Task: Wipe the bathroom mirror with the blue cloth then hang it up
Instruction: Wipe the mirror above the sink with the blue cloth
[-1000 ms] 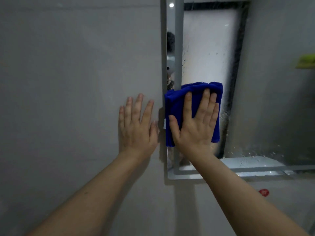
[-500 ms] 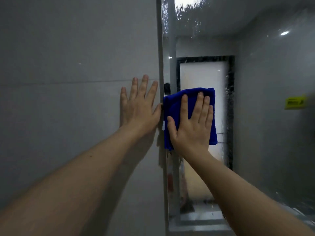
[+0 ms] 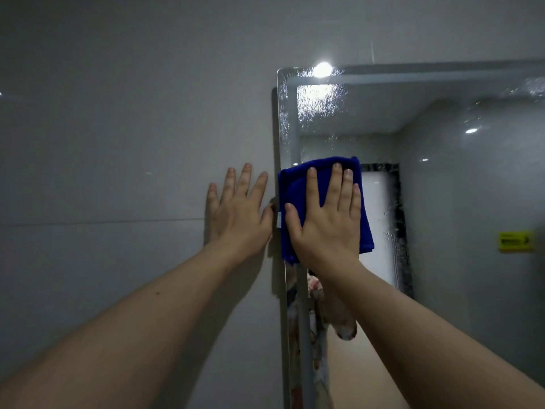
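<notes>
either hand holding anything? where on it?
Nothing gripped. Right hand presses the folded blue cloth flat against the mirror, palm over its middle; left hand rests on the wall.

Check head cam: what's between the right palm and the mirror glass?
The folded blue microfibre cloth. The right hand presses it flat against the wet wall mirror near its left edge; the head view shows nothing else there.

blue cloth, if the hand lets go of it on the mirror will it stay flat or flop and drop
The blue cloth looks soft and folded, so it would probably sag and unfold. Only the right hand, pressed flat, pins it to the mirror. The glass shows droplets, so it may cling briefly, then likely slide down.
</notes>
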